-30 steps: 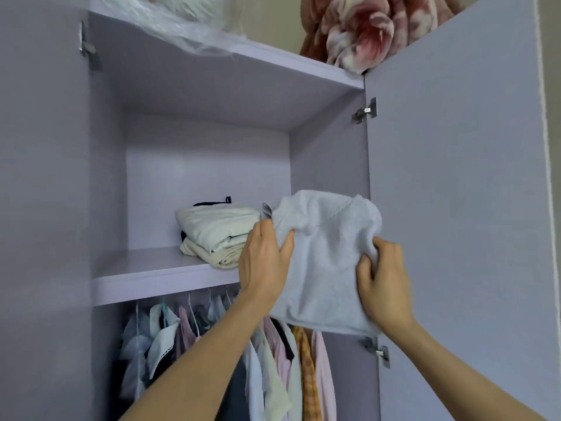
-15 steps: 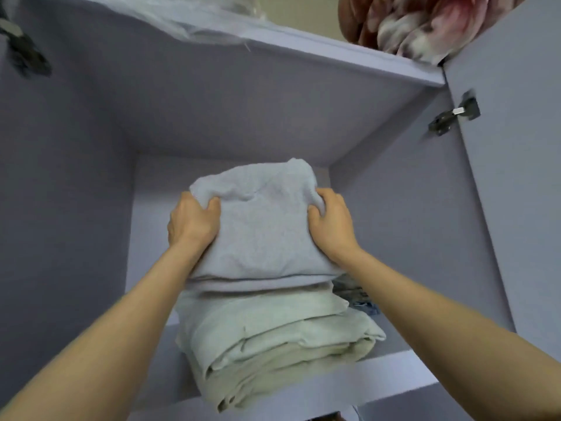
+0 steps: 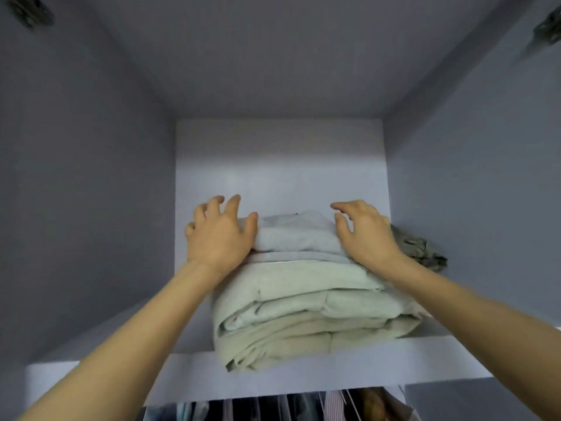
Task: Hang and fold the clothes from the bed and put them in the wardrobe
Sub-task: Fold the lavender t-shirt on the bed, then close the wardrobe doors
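Lilac laminate wardrobe shelf (image 3: 394, 363). Soft pale-grey folded garment (image 3: 296, 238) tops a rounded cream folded stack (image 3: 303, 317). Left hand (image 3: 220, 235) and right hand (image 3: 365, 232) flank it, fingers spread, gripping nothing. Crumpled olive cloth (image 3: 423, 249) beside.

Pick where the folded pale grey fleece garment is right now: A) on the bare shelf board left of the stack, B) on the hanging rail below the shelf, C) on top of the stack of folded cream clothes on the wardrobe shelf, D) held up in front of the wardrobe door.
C: the folded pale grey fleece garment lies atop the stack of folded cream clothes on the wardrobe shelf, with the left hand and right hand at its sides, fingers spread.
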